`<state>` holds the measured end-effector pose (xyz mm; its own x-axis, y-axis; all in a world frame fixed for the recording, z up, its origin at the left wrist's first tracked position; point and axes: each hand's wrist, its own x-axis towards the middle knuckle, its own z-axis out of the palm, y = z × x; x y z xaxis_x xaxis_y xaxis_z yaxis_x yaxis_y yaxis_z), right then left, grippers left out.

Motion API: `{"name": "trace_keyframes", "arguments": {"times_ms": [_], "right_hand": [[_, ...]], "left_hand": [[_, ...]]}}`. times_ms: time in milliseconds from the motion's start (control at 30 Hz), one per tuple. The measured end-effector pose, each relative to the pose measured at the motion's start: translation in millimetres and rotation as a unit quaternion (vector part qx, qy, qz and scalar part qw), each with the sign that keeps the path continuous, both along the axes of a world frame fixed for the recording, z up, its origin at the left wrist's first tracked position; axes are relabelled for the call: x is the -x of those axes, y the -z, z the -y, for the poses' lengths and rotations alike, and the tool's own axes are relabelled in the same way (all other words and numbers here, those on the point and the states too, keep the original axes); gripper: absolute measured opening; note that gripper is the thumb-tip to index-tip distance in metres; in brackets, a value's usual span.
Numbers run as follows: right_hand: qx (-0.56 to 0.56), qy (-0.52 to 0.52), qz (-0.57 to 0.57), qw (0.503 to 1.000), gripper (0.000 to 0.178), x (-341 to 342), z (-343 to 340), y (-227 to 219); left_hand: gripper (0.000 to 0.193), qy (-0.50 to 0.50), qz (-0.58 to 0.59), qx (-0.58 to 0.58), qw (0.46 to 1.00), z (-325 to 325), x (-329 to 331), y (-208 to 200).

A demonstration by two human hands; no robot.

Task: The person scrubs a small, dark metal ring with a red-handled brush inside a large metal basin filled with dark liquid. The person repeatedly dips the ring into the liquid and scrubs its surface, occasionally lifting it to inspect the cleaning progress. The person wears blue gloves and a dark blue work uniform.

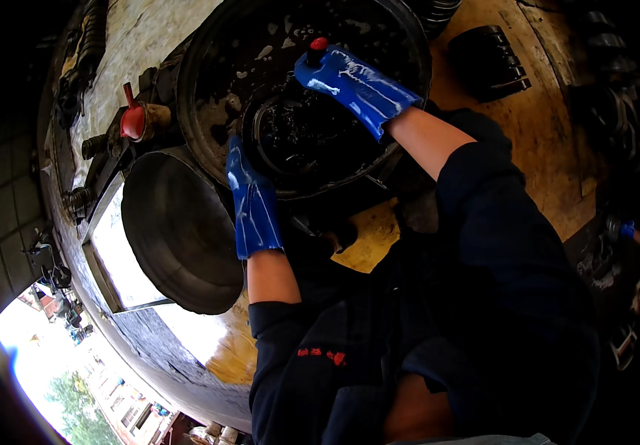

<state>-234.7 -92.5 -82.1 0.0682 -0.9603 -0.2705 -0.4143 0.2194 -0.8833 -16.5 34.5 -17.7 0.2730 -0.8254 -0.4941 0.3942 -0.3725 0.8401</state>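
A: Fingers?
B: Right hand (353, 87): curled round a red-topped black handle (318, 47); lower end hidden. Left hand (251, 200): at the left edge of a dark round part (256, 136); grip cannot be told.
A: Part's location?
B: Inside the wide wet basin (212, 93). Dark round vessel (175, 230) just beside, lower left.
A: Step?
B: Judged: working the part with the handled tool. Next move calls for a steadying left hand, firm right grip.
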Motion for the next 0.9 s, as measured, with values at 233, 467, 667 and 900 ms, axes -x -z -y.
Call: {"name": "trace_keyframes", "arguments": {"times_ms": [233, 467, 667, 900], "right_hand": [[0.090, -0.226, 0.056, 0.968, 0.025, -45.1, -40.7, -78.6], [-0.046, -0.033, -0.017, 0.998, 0.025, 0.3, -14.9, -31.5], [0.100, -0.201, -0.003, 0.974, 0.022, -34.8, -33.6, -66.1], [-0.023, -0.038, 0.042, 0.998, 0.032, 12.1, -64.8, -31.7]], "left_hand": [[0.040, 0.132, 0.245, -0.042, 0.960, -11.8, -40.1, 5.8], [0.053, 0.117, 0.108, -0.002, 0.987, -8.9, -7.0, -11.5], [0.053, 0.046, 0.031, -0.058, 0.997, -3.9, -18.9, -3.5], [0.056, -0.006, 0.011, -0.031, 0.999, -9.8, -17.3, -15.0]]}}
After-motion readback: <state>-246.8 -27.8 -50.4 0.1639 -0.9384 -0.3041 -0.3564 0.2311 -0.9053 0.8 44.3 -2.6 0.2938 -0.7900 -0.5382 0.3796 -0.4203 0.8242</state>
